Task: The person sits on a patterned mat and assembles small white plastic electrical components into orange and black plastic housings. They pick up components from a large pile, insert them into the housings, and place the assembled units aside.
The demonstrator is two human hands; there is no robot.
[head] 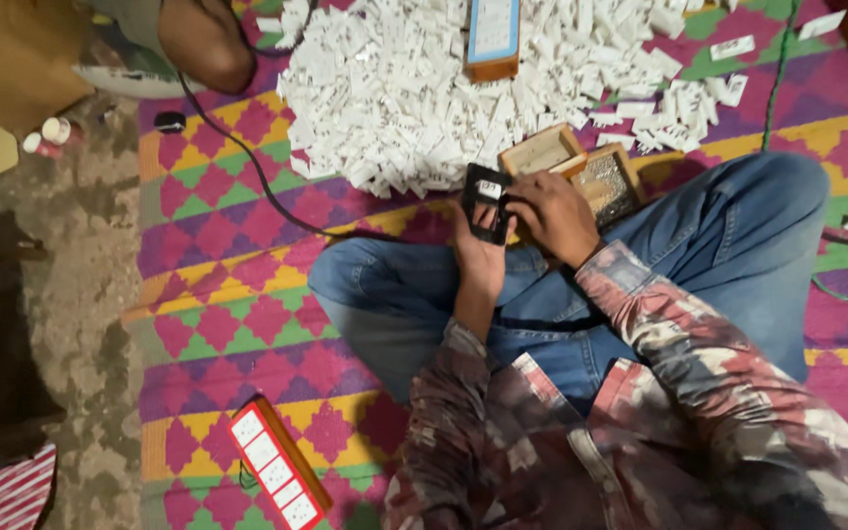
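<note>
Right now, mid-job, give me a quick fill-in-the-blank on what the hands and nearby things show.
1. Both hands, left hand and right hand, hold a small ____ frame.
2. The heap of small pieces on the patterned mat is ____ in colour.
3. The person's legs are clad in blue ____.
4. The long red-edged tray lies on the wearer's ____ side.

Missing words: black; white; jeans; left

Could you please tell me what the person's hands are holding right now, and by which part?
Both hands hold a small black frame: the left hand from beneath its lower end, the right hand at its right edge.
</note>
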